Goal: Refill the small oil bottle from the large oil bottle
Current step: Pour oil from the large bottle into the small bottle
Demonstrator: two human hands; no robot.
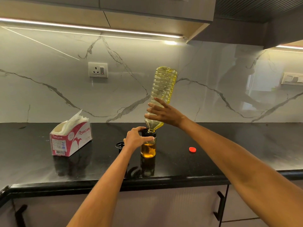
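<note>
- Head view: large oil bottle (161, 94) stands almost upside down, long axis near vertical, mouth in the small oil bottle (148, 144) at counter centre.
- Right hand (164, 113) wraps its lower body; left hand (136, 138) grips the small bottle's neck.

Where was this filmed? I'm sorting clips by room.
Most likely a home kitchen: a black stone countertop over cabinets with black handles, a marble-look backsplash with a wall socket, and under-cabinet strip lighting.

Right hand (165, 114) upends large oil bottle (164, 86) into small oil bottle (148, 149), which left hand (136, 138) grips.
</note>
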